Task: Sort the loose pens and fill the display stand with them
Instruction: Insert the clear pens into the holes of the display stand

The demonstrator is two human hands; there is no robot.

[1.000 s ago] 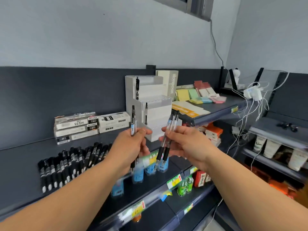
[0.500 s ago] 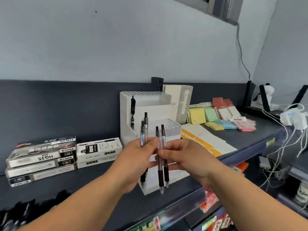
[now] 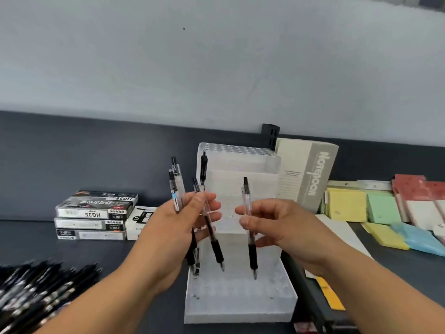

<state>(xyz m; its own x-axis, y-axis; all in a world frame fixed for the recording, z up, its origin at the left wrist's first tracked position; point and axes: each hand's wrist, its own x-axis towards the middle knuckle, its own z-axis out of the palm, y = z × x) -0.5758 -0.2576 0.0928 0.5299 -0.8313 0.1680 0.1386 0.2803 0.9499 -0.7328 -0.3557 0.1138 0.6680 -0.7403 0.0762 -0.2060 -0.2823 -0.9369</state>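
**Gap over the stand, sides crowded**

Your left hand (image 3: 168, 232) w/ its pen bundle (image 3: 177, 186) and right hand (image 3: 284, 227) w/ a single pen (image 3: 252, 257) leave a gap above the display stand (image 3: 240, 302). An upright pen (image 3: 204, 165) occupies its top tier, left. Notebook (image 3: 310, 177) just beside it, rt. Left: pen boxes (image 3: 94, 214) behind, loose pens (image 3: 41, 292) in front, bare shelf (image 3: 101, 251) between.

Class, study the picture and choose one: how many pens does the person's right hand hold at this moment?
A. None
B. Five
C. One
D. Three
C: the right hand pinches a single clear pen with a black grip, held upright in front of the white display stand, while the left hand grips several other pens.
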